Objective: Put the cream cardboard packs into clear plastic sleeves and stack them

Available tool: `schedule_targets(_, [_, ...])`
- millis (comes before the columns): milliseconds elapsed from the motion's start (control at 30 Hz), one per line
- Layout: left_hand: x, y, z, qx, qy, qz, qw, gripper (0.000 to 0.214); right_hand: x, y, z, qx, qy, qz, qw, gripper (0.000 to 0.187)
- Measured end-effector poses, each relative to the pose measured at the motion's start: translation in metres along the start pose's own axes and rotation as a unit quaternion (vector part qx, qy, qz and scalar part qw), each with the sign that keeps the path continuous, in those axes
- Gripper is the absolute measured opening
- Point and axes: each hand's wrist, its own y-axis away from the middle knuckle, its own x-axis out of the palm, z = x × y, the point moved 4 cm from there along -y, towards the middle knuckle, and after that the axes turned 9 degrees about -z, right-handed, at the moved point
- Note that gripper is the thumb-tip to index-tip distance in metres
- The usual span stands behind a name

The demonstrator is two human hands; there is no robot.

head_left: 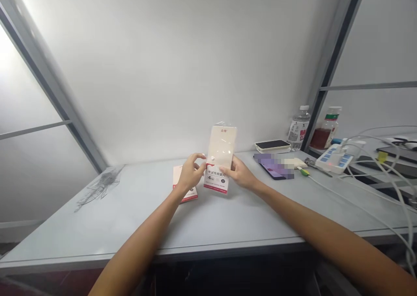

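The clear plastic packet [219, 159] is held up in front of the body, w/ a pale card and a red-and-white label inside, slightly tilted. Its lower edge is near the table top, but contact can't be confirmed. Small print on the label can't be read.

The R hand [239, 173] is closed on the packet's right side, thumb across the front, fingers mostly hidden behind it. The L hand [193, 172] is half curled, w/ fingertips [202, 156] at the packet's left edge; whether it's gripping or only touching can't be told. Part of the packet's left edge is hidden by those fingers.

A 2nd red-and-white packet [190, 195] lies flat on the grey table [97, 233] under the L hand, mostly covered by it. Crumpled clear wrap [99, 187] lies further left.

To the right, a phone [276, 169] lies flat, its screen partly pixelated, so details can't be made out. A small dark-topped device [273, 145] sits behind it, beside a water bottle [299, 129] and a bottle of reddish liquid [325, 129]. A white power strip [334, 158] w/ cables [384, 187] is seen at the right, the cables cut off by the frame edge.
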Motion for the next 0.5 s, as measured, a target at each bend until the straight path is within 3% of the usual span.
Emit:
schedule_targets(233, [-0.002, -0.005, 0.001, -0.022, 0.058, 0.034, 0.998, 0.03, -0.003, 0.001, 0.002, 0.083, 0.062, 0.0, 0.995, 0.036])
schedule_targets(400, [0.007, -0.003, 0.003, -0.042, 0.105, 0.117, 0.987, 0.035, -0.005, 0.0, -0.002, 0.077, 0.117, -0.001, 0.99, 0.038])
schedule_targets(500, [0.012, -0.003, 0.005, -0.042, 0.114, 0.119, 0.985, 0.037, -0.006, -0.001, -0.005, 0.086, 0.124, 0.009, 0.989, 0.039])
